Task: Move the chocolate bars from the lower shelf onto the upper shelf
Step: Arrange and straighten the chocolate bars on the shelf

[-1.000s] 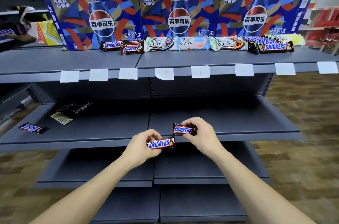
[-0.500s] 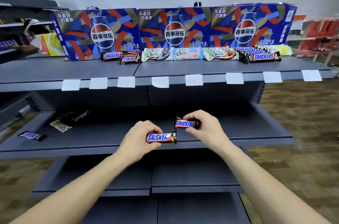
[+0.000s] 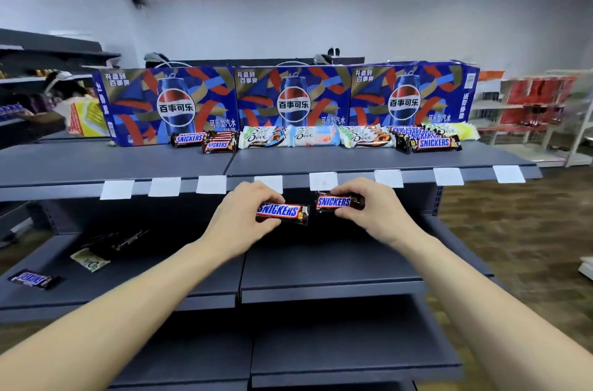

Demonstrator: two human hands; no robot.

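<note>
Head view: both hands have risen from the lower shelf (image 3: 179,275) to the upper shelf (image 3: 369,163) edge, left hand (image 3: 239,217) and right hand (image 3: 380,211) each pinching a Snickers bar (image 3: 281,212), the right-hand bar (image 3: 338,202) level beside it, so placing comes next.

Brown Snickers bars (image 3: 282,212) (blue lettering) — grey shelves (image 3: 369,159), blue-red-gold Pepsi boxes (image 3: 167,105).

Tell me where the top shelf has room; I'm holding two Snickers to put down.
Bare strip along the upper shelf front, between the bar row and the edge labels, and its left end. Crowded at the back, against the Pepsi boxes.
</note>
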